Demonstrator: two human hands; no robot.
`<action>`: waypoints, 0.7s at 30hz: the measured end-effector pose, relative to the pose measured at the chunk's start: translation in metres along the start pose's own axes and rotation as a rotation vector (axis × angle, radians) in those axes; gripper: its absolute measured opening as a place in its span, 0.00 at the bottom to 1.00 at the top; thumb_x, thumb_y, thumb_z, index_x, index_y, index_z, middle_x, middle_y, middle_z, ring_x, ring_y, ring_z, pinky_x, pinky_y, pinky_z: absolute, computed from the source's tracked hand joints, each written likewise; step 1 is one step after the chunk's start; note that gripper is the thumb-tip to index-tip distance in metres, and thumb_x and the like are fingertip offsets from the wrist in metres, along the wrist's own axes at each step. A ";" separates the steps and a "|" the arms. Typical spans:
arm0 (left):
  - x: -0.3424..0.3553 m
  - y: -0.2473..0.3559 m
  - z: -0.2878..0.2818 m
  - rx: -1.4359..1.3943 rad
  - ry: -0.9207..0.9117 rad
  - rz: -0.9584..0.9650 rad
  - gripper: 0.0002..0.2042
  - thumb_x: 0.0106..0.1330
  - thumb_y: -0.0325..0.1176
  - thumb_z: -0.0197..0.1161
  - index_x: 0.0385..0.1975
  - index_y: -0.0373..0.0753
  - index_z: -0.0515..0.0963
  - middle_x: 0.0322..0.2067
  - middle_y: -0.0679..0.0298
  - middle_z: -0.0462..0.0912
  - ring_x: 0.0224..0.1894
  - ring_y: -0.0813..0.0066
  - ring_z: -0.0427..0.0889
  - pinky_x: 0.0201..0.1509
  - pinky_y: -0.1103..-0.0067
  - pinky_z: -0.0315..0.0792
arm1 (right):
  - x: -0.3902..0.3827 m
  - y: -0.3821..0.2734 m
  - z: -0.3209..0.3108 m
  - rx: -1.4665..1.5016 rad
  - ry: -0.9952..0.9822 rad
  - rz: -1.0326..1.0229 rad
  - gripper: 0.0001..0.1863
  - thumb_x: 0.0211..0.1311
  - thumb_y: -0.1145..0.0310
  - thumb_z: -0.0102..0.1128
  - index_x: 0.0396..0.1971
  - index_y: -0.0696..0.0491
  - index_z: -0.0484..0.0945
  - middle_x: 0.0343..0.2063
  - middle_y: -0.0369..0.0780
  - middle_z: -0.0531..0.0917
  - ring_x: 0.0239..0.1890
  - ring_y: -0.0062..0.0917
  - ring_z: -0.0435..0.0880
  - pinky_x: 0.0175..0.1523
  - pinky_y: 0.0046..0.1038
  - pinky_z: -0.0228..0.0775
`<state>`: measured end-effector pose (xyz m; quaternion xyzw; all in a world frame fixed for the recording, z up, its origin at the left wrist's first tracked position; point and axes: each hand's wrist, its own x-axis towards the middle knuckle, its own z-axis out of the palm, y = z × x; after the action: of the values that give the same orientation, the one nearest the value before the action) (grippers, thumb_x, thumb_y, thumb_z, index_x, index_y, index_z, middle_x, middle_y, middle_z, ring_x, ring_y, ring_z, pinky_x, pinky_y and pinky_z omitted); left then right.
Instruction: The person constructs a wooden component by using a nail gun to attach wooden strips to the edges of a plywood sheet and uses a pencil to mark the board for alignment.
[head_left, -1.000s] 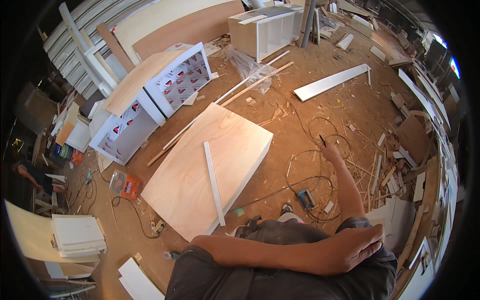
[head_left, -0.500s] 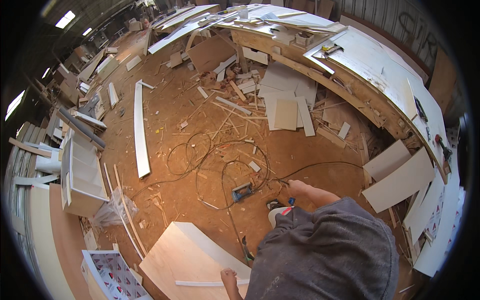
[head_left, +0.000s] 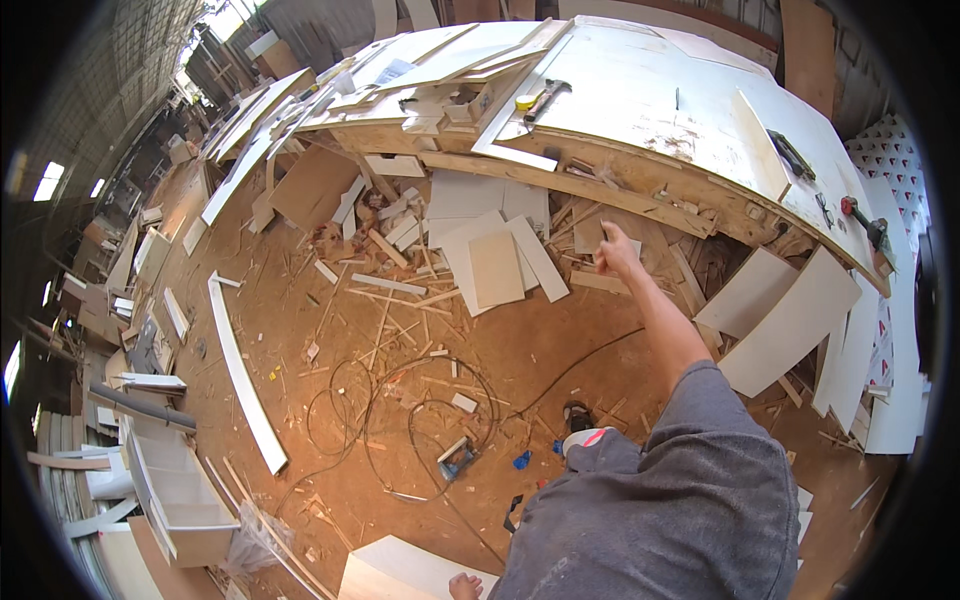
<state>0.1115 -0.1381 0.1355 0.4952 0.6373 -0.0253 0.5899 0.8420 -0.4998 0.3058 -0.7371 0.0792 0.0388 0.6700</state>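
Note:
My right hand (head_left: 615, 250) is stretched out ahead of me, over the floor in front of the workbench (head_left: 655, 100). Its index finger points forward and the others are partly curled; I see nothing held in it. At the lower edge, my left hand (head_left: 465, 587) is closed in a loose fist beside a pale panel (head_left: 410, 568), with nothing visible in it. On the bench top lie a hammer (head_left: 547, 100) and a yellow tape measure (head_left: 526, 102). A red-and-dark power tool (head_left: 865, 222) rests at the bench's right end.
A looped dark hose (head_left: 370, 440) and a blue-and-silver tool (head_left: 455, 460) lie on the floor. Board offcuts (head_left: 497, 268) are piled under the bench. White panels (head_left: 790, 320) lean at right. A long white strip (head_left: 245, 375) and an open box frame (head_left: 180, 490) are at left.
My right hand has gone from low near the dark hose to farther forward, toward the bench. The view has swung right and up, so the bench looks nearer. My left hand sits lower in view.

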 end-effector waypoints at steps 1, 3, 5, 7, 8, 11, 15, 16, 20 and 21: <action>0.004 0.024 0.025 0.011 -0.023 0.035 0.11 0.68 0.35 0.52 0.46 0.38 0.70 0.30 0.60 0.80 0.29 0.73 0.82 0.26 0.80 0.72 | 0.043 -0.034 -0.017 0.029 0.032 -0.087 0.30 0.63 0.75 0.46 0.67 0.47 0.59 0.24 0.40 0.78 0.15 0.25 0.78 0.19 0.28 0.73; 0.008 0.067 0.075 0.048 -0.079 0.103 0.11 0.69 0.35 0.53 0.46 0.38 0.70 0.30 0.60 0.80 0.29 0.73 0.82 0.26 0.79 0.73 | 0.110 -0.106 -0.038 0.135 0.113 -0.239 0.38 0.66 0.64 0.57 0.71 0.47 0.48 0.38 0.45 0.80 0.28 0.26 0.84 0.30 0.28 0.79; 0.012 0.109 0.129 0.133 -0.162 0.184 0.11 0.70 0.36 0.53 0.47 0.38 0.70 0.30 0.60 0.80 0.30 0.73 0.82 0.27 0.79 0.73 | 0.148 -0.138 -0.052 -0.046 0.198 -0.277 0.39 0.61 0.60 0.60 0.69 0.57 0.54 0.49 0.54 0.76 0.48 0.42 0.77 0.54 0.37 0.68; 0.012 0.149 0.193 0.226 -0.276 0.270 0.12 0.71 0.36 0.52 0.48 0.38 0.70 0.31 0.60 0.80 0.30 0.73 0.82 0.28 0.79 0.74 | 0.177 -0.123 -0.078 -0.466 0.271 -0.566 0.40 0.64 0.52 0.55 0.67 0.64 0.56 0.63 0.60 0.65 0.68 0.48 0.62 0.72 0.37 0.53; 0.002 0.171 0.207 0.271 -0.296 0.277 0.12 0.71 0.37 0.52 0.48 0.38 0.71 0.31 0.60 0.80 0.30 0.73 0.82 0.29 0.79 0.75 | 0.159 -0.103 -0.055 -0.365 0.120 -0.462 0.39 0.64 0.54 0.54 0.66 0.64 0.56 0.66 0.57 0.62 0.70 0.46 0.59 0.73 0.35 0.50; -0.023 0.219 0.244 0.365 -0.363 0.296 0.12 0.72 0.37 0.53 0.48 0.37 0.71 0.31 0.61 0.80 0.31 0.73 0.82 0.31 0.79 0.75 | 0.075 -0.018 -0.039 -0.269 -0.157 -0.289 0.30 0.62 0.59 0.55 0.60 0.60 0.65 0.47 0.56 0.79 0.53 0.45 0.78 0.58 0.38 0.70; -0.003 0.245 0.276 0.445 -0.412 0.273 0.11 0.71 0.35 0.53 0.46 0.36 0.72 0.30 0.61 0.80 0.30 0.74 0.81 0.32 0.79 0.76 | -0.073 0.114 -0.114 -0.545 -0.853 -0.063 0.27 0.61 0.58 0.57 0.57 0.56 0.72 0.48 0.47 0.82 0.51 0.38 0.82 0.56 0.36 0.73; 0.007 0.245 0.267 0.454 -0.379 0.259 0.10 0.70 0.35 0.54 0.45 0.36 0.72 0.30 0.61 0.79 0.29 0.74 0.81 0.31 0.78 0.76 | -0.111 0.087 -0.119 -0.425 -0.882 0.203 0.26 0.62 0.58 0.57 0.57 0.56 0.72 0.45 0.45 0.84 0.48 0.35 0.83 0.54 0.35 0.73; 0.039 0.253 0.281 0.643 -0.453 0.241 0.09 0.67 0.34 0.55 0.41 0.36 0.74 0.28 0.61 0.79 0.27 0.74 0.80 0.30 0.79 0.75 | -0.171 0.018 -0.162 -0.412 -1.159 0.294 0.24 0.64 0.55 0.57 0.58 0.48 0.72 0.49 0.46 0.82 0.54 0.36 0.79 0.57 0.35 0.69; 0.046 0.257 0.283 0.683 -0.444 0.256 0.09 0.66 0.34 0.56 0.40 0.36 0.75 0.28 0.61 0.79 0.27 0.74 0.80 0.29 0.79 0.75 | -0.171 0.011 -0.165 -0.427 -1.188 0.332 0.25 0.65 0.57 0.59 0.60 0.49 0.70 0.51 0.45 0.81 0.55 0.32 0.78 0.59 0.33 0.68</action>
<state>0.4951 -0.1542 0.1559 0.7200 0.3832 -0.2674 0.5131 0.6642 -0.6533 0.3392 -0.6852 -0.2012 0.5573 0.4236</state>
